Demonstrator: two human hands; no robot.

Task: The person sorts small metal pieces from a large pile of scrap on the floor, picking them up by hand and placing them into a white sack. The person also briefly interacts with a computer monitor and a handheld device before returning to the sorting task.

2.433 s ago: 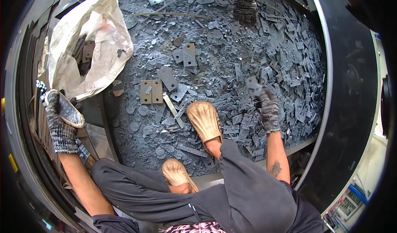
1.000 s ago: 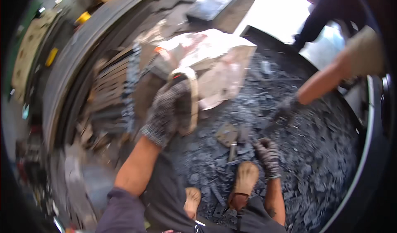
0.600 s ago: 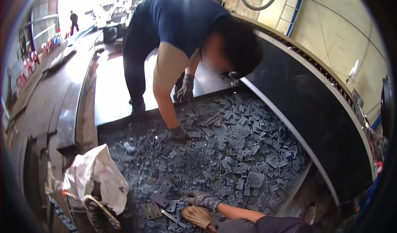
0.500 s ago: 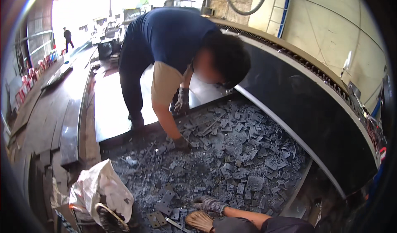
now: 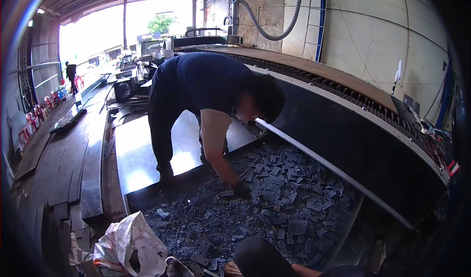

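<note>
My right forearm (image 5: 305, 270) shows at the lower edge. Its hand is hidden behind my dark-clad knee (image 5: 260, 257). No part of my left hand can be made out. Small flat metal offcuts (image 5: 297, 228), some with holes, cover the dark bed in front of me. A tan shape (image 5: 233, 269) beside the knee is cut off by the edge; I cannot tell what it is. Across the scrap, a co-worker (image 5: 206, 80) in a dark blue shirt bends down. The co-worker's dark-gloved hand (image 5: 241, 190) reaches onto the pieces; its fingers are unclear.
At lower left stands a crumpled white sack (image 5: 130, 245) with a dark rounded object (image 5: 177, 267) beside it. A long black machine panel (image 5: 343, 144) borders the right side. Shiny sheet metal (image 5: 135, 161) lies under the co-worker's feet; long plates (image 5: 64, 159) lie further left.
The view has tilted up. My right gloved hand, over the scrap before, has gone out of sight behind my knee. The co-worker's reaching hand has shifted right over the pieces.
</note>
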